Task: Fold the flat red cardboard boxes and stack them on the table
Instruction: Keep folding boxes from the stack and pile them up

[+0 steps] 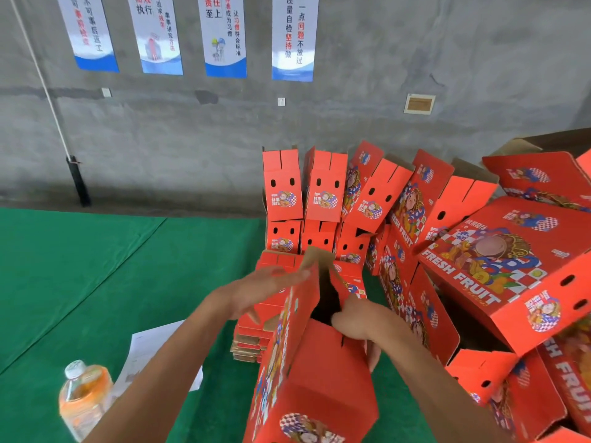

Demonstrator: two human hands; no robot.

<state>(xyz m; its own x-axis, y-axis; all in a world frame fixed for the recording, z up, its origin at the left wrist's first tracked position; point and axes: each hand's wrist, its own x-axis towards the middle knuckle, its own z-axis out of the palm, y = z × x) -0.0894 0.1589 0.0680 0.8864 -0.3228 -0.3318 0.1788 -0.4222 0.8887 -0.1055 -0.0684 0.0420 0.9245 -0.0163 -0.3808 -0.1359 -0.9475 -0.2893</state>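
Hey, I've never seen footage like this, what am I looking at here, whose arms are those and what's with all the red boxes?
There is one picture, taken by a camera worn on a person's head, looking forward and down, so the two bare arms are that person's own. No robot is involved. The left hand lies with straight fingers against the upper flap of a half-opened red box. The right hand curls over that box's open top edge. On the green table behind it sits a low stack of flat boxes, and to the right a pile of folded boxes. Near the left are a drink bottle and a sheet of paper.
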